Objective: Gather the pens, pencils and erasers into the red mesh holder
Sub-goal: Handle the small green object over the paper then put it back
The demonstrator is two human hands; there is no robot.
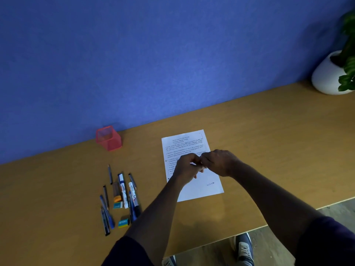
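1. Left hand (187,168) and right hand (219,162) touch, fingers curled together above a printed sheet (192,164) mid-desk (held item unclear)
2. Red mesh holder (109,138) at desk's back edge
3. Pens, pencils, erasers (120,200) near front-left edge

The mesh holder (108,138) is red, the wall (134,54) blue, the desk (249,131) tan wood. The sheet of paper (194,164) is white with black print. One eraser (123,222) is teal (yellow along its edge), the plant pot (326,77) white.
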